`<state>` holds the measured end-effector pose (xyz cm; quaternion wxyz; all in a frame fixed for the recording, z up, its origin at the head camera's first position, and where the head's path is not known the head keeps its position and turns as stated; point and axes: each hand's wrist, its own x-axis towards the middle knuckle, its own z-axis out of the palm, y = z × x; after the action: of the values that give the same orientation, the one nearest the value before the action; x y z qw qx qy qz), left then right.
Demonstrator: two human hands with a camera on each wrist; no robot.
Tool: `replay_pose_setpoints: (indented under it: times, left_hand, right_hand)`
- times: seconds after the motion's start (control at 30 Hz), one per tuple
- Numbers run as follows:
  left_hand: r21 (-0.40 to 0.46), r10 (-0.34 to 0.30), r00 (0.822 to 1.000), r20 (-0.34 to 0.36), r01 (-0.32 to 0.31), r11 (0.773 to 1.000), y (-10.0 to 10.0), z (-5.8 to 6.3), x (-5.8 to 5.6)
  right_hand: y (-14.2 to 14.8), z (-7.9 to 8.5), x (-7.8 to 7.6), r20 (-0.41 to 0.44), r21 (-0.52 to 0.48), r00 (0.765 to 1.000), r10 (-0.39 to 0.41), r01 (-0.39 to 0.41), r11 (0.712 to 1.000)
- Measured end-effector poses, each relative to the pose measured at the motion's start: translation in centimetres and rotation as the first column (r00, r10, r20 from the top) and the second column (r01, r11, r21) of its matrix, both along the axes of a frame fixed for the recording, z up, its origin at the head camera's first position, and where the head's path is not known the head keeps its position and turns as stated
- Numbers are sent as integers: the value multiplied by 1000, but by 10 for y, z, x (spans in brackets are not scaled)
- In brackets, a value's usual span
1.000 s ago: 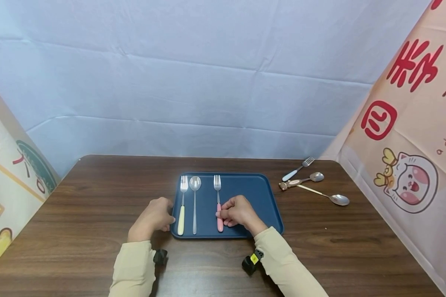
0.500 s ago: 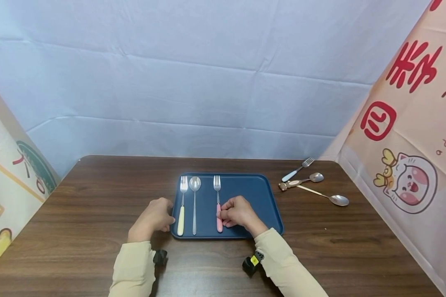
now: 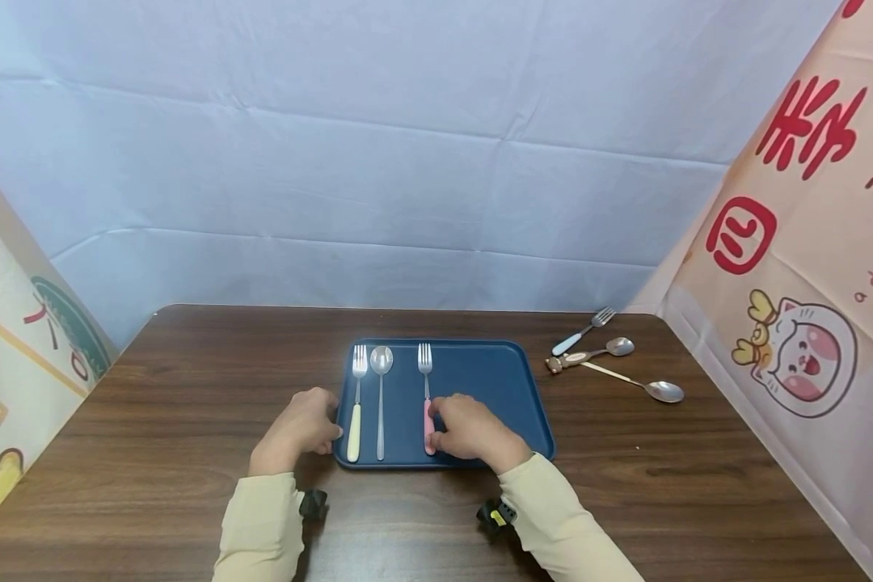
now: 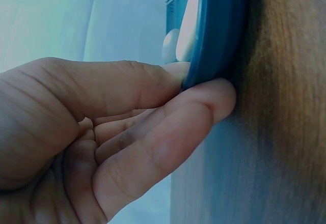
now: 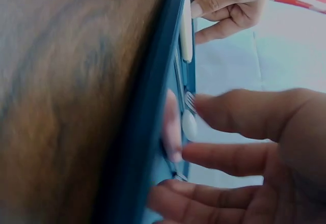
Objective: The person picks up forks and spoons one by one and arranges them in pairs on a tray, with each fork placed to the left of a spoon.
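Loosening, my right hand [image 3: 471,428] spreads around the pink-handled metal fork [image 3: 427,406], seemingly placed, my left hand [image 3: 301,424] pinching the blue rectangular tray [image 3: 491,373].

One table [image 3: 211,388], one tray [image 3: 483,368]. Three forks [image 3: 355,420]: two on the tray, one off it. Three spoons [image 3: 381,404]: one on the tray, two off it. One left hand [image 3: 300,424], one right hand [image 3: 473,428]. Two sleeves [image 3: 263,517].

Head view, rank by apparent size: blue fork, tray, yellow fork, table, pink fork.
Table
Tray
Yellow fork and pink fork: look alike, not ranked
Blue fork, though it lies farther away
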<state>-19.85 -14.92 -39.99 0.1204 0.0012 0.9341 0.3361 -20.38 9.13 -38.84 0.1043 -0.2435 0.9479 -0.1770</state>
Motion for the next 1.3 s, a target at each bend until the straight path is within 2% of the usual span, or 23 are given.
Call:
replay_pose_setpoints:
  times: [0.13,0.3,0.97,1.3]
  left_hand:
    - [-3,0,1000,-2,0,1000,0,0,0]
    - [-5,1,1000,1,-1,1000,0,1,1]
    - [1,2,1000,-6,-2,1000,0,0,1]
    - [-1,-8,1000,-13,8,1000,0,1,2]
  right_hand:
    - [1,4,5,-104,131,993,54,-40,991]
    - [3,4,5,-161,175,985,65,-37,984]
    - [8,-1,1,-142,182,989,50,-24,983]
    - [31,-2,-11,-138,170,989,-50,73,983]
